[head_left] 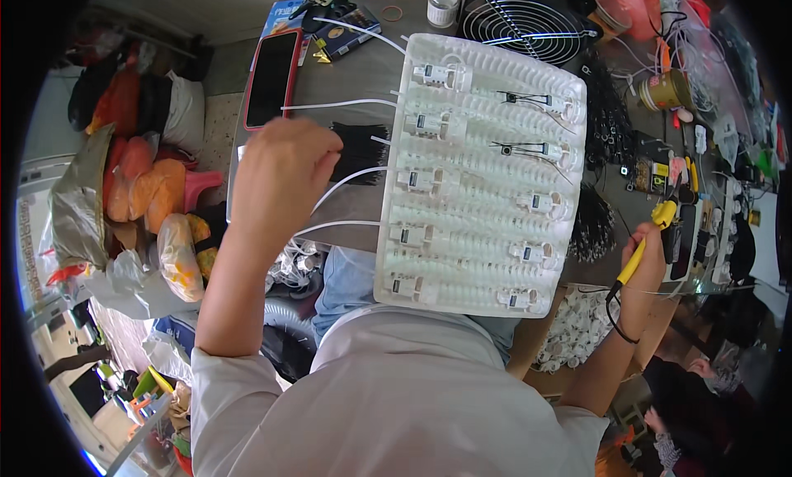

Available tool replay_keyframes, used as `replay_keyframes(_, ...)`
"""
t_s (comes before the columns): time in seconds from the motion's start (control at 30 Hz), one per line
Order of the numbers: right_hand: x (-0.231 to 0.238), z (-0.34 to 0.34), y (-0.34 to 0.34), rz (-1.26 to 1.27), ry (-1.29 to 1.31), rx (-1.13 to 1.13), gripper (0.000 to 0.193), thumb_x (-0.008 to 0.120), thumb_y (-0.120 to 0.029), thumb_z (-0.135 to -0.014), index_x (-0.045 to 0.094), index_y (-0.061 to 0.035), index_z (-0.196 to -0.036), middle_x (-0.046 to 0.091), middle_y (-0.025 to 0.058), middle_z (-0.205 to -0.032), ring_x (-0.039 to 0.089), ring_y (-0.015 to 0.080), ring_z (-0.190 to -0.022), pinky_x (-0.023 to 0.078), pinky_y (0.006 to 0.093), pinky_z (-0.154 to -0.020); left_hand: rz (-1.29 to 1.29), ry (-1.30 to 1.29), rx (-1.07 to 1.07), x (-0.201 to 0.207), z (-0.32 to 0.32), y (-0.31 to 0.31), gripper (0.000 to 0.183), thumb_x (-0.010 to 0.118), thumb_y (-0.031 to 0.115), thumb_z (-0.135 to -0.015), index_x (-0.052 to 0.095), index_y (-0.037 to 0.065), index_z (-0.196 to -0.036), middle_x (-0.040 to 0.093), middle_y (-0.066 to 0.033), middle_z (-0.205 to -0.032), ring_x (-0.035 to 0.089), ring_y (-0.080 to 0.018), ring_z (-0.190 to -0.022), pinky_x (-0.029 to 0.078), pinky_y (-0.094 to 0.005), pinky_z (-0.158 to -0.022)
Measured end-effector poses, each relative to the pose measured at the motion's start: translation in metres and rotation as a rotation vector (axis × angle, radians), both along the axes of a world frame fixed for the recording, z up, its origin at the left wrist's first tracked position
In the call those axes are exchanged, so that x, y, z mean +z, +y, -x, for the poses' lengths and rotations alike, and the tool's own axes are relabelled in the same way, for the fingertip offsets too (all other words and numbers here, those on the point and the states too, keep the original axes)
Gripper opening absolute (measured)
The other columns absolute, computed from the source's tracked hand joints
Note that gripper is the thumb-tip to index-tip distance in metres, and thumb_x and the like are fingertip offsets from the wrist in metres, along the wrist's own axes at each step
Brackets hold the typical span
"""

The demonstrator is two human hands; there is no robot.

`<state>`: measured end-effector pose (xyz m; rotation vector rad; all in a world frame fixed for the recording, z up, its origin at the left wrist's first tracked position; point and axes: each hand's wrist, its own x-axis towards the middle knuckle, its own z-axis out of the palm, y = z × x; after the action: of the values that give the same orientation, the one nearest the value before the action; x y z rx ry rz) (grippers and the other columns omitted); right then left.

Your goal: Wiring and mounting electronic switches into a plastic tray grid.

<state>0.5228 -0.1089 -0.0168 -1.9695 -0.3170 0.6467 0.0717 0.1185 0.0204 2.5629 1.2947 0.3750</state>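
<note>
A white ribbed plastic tray (483, 180) lies tilted in front of me, holding two columns of small white plastic housings (429, 180). White cables (351, 104) run out from its left side. Two housings in the right column carry thin black wires (528, 149) with small dark parts. My left hand (285, 180) is closed left of the tray, beside a bundle of black wires (360, 153); whatever its fingers hold is hidden. At the right, my right hand (648, 258) grips a yellow-handled soldering iron (632, 262) with a black cord, close to a yellow piece (663, 214).
A red-cased phone (273, 79) lies at the far left of the table. A round fan guard (520, 30) and a red-capped bottle (443, 7) stand behind the tray. Black wire bundles (594, 225) hang right of it. Below is a box of white parts (577, 332). People work at lower right.
</note>
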Motion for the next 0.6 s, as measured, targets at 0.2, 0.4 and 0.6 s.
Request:
replay_keyframes(0.2,0.007,0.02,-0.02,0.065,-0.967,0.428,0.033,0.068,0.014,-0.087,0.059,-0.0042,-0.113,0.063,0.0082,-0.097,0.062,0.0155,-0.083,0.053,0.0271,-0.079,-0.136,0.032,-0.067,-0.039,0.005,-0.006,0.012,0.078,0.01,-0.077,0.073,0.012,-0.087,0.069,-0.0018,-0.09,0.063,-0.0251,-0.096,0.047,-0.0406,-0.086)
replay_keyframes(0.4,0.029,0.053,-0.032,-0.116,-0.755,0.481,0.035,0.068,0.014,-0.088,0.054,-0.002,-0.116,0.063,0.012,-0.112,0.065,0.0184,-0.099,0.054,0.0303,-0.09,-0.201,-0.022,-0.093,-0.05,0.01,-0.003,0.011,0.08,0.012,-0.073,0.072,0.012,-0.08,0.069,0.0006,-0.09,0.062,-0.0233,-0.094,0.046,-0.0404,-0.085)
replay_keyframes(0.6,0.023,0.067,-0.027,-0.295,-0.554,0.495,0.039,0.065,0.014,-0.091,0.05,-0.0054,-0.12,0.065,0.0143,-0.115,0.063,0.019,-0.107,0.051,0.0298,-0.096,-0.306,-0.078,-0.038,-0.049,0.009,-0.008,0.011,0.08,0.012,-0.074,0.073,0.011,-0.082,0.068,-0.0007,-0.095,0.062,-0.0259,-0.098,0.046,-0.0396,-0.086)
